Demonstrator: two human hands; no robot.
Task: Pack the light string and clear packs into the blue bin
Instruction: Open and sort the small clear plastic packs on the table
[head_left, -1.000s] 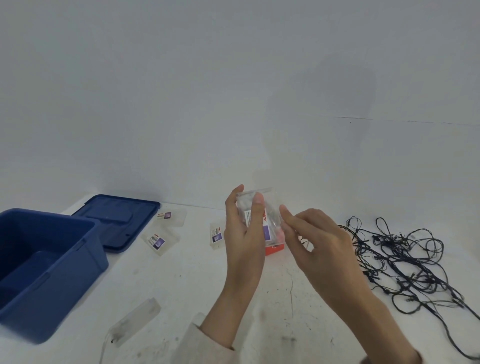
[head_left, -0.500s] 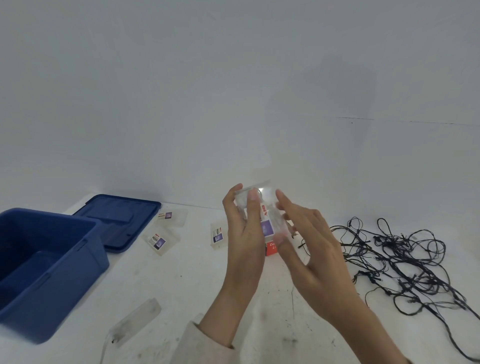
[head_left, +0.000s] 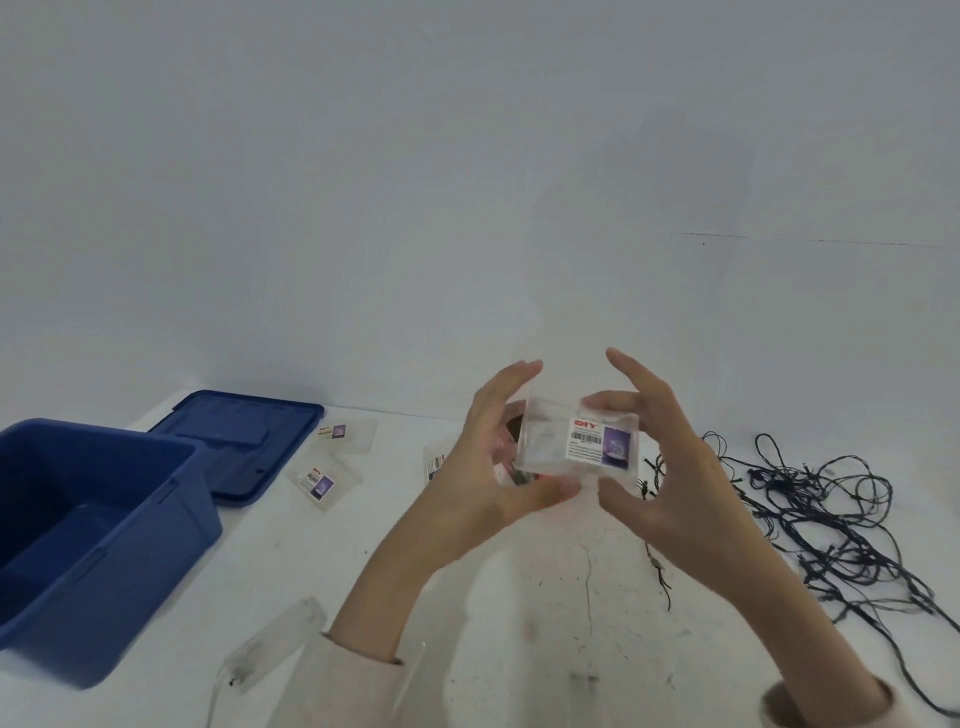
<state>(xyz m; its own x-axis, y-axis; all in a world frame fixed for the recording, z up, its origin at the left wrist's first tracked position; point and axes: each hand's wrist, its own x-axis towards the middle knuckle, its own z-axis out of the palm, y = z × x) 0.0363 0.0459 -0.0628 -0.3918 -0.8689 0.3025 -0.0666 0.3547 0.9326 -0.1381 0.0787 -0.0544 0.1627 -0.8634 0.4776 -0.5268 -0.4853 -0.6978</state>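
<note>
Both hands share the grip on a clear pack (head_left: 579, 448) held above the white counter (head_left: 519, 597): the left hand (head_left: 493, 467) pinches its left edge, the right hand (head_left: 670, 467) its right, label facing up. More clear packs (head_left: 324, 480) lie beside the blue lid (head_left: 241, 444); the blue bin (head_left: 98, 545) stands open far left, the light string (head_left: 831, 519) tangled right.

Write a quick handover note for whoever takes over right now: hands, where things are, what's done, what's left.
Left hand and right hand together hold one clear pack above the table.
Bin open at left, nothing seen in it; lid behind it.
Other packs lie by the lid.
Light string tangled at right.
Done: nothing packed yet. Left: all packs and the string.
</note>
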